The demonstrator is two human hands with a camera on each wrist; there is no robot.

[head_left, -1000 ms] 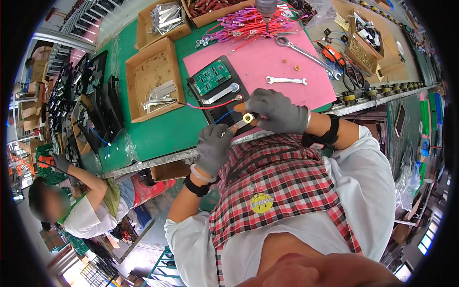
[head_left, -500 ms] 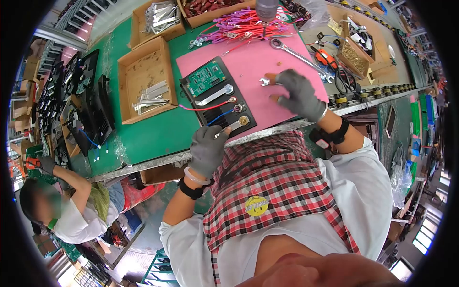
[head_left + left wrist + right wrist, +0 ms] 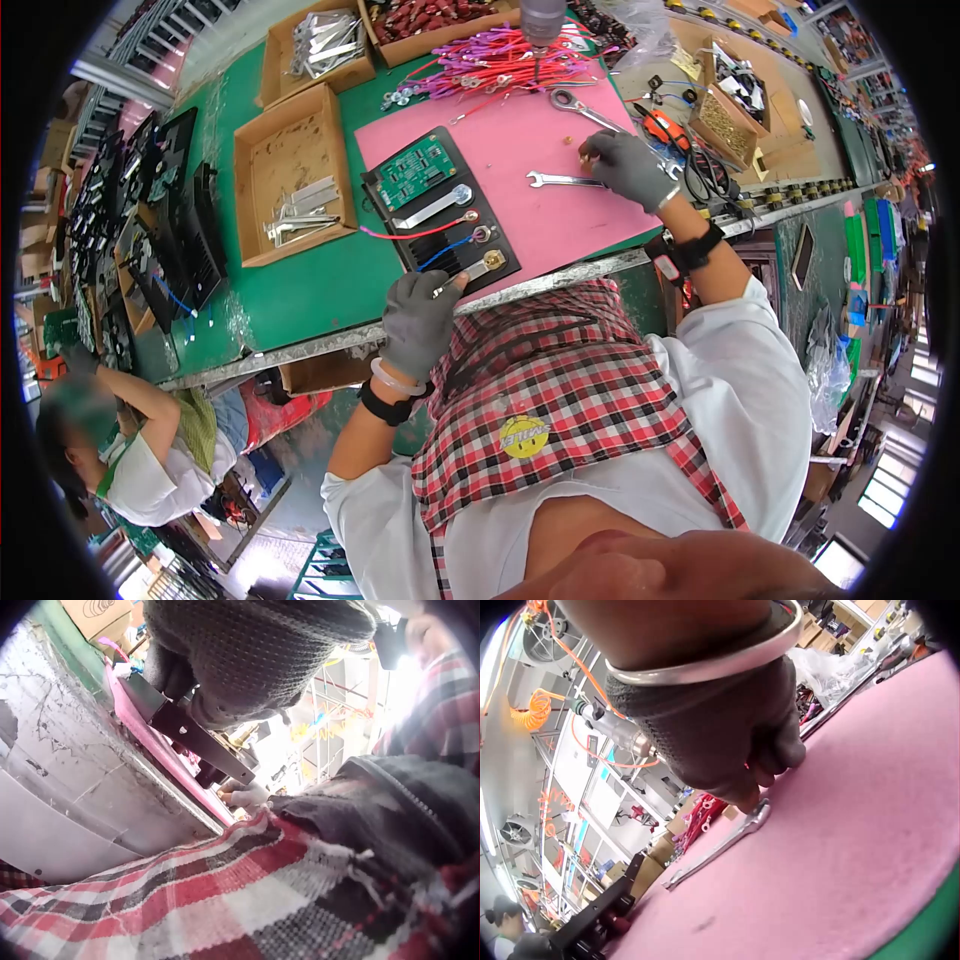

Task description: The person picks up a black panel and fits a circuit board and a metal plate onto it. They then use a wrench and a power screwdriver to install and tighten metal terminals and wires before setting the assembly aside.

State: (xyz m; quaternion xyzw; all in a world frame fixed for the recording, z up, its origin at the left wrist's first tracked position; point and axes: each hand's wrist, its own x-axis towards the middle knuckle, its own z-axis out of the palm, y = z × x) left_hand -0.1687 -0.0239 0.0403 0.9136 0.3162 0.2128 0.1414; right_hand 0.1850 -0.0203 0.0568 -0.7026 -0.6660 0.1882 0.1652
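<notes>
My gloved left hand (image 3: 418, 320) pinches the near end of a flat metal strip (image 3: 477, 269); a brass nut (image 3: 494, 259) sits on the strip's far end. That end lies over a black finned housing (image 3: 508, 243) with a green circuit board (image 3: 412, 172), another metal strip (image 3: 434, 208), a red cable (image 3: 425, 233) and a blue cable (image 3: 443, 254). Over the pink mat (image 3: 520, 150), my gloved right hand (image 3: 630, 172) has curled fingers, tips down beside an open-ended wrench (image 3: 720, 847). A loose brass nut (image 3: 568, 140) lies just beyond them. I cannot tell whether they grip anything.
A ratchet wrench (image 3: 590, 113) lies behind my right hand. Red and purple cables (image 3: 490, 65) are heaped at the back under a power driver (image 3: 541, 22). Left of the mat stands a cardboard tray (image 3: 243, 190) with metal strips. Another person (image 3: 150, 450) works at the left.
My right hand has left the strip and the housing, moving right and away across the mat to the brass nuts. My left hand keeps hold of the strip, now lower against the housing.
</notes>
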